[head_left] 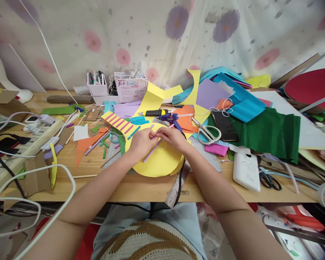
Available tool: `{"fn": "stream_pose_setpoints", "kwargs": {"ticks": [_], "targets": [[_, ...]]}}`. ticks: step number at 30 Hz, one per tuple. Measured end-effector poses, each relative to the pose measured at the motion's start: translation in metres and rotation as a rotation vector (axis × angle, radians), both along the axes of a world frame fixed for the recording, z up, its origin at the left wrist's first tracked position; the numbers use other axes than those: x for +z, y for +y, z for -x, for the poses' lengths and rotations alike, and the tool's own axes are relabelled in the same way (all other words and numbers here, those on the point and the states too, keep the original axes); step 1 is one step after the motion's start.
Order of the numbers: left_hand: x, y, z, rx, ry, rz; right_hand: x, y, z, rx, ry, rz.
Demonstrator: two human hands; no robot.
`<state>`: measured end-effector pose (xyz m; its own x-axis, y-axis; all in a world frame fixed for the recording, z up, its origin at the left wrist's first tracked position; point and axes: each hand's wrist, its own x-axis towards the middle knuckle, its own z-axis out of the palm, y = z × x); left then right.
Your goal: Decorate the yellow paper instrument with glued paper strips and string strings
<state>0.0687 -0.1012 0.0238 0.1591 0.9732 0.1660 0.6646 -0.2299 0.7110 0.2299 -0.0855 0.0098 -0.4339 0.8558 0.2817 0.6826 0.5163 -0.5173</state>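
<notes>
My left hand (141, 141) and my right hand (172, 137) meet over a round yellow paper cut-out (160, 163) near the table's front edge. Both pinch thin purple paper strips (151, 151), fingers closed on them. One strip runs down-left from my fingers across the yellow paper. A yellow piece with pink stripes (119, 123) lies just left of my left hand. A blue glue gun (170, 118) rests right behind my hands.
Scissors (207, 132) and a black phone (224, 126) lie to the right, with green felt (271, 133) and coloured paper sheets (227, 94) behind. A power strip (29, 141) with white cables is at left. A ruler (177, 185) overhangs the front edge; a white box (246, 170) sits right.
</notes>
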Motion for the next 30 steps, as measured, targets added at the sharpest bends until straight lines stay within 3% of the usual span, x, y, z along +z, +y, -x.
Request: {"fn": "stream_pose_setpoints", "kwargs": {"ticks": [10,17,21,30], "targets": [[0.002,-0.01,-0.008,0.011,-0.096,-0.069,0.003,0.0,-0.003,0.042,0.121,-0.047],[-0.002,0.001,-0.003,-0.184,-0.495,0.097,0.006,-0.004,-0.003,-0.026,0.23,-0.028],[-0.006,0.004,-0.008,-0.228,-0.693,0.16,0.005,-0.004,-0.002,-0.027,0.319,-0.006],[-0.008,0.003,-0.009,-0.243,-0.718,0.152,0.005,-0.005,-0.001,-0.01,0.32,0.007]]}}
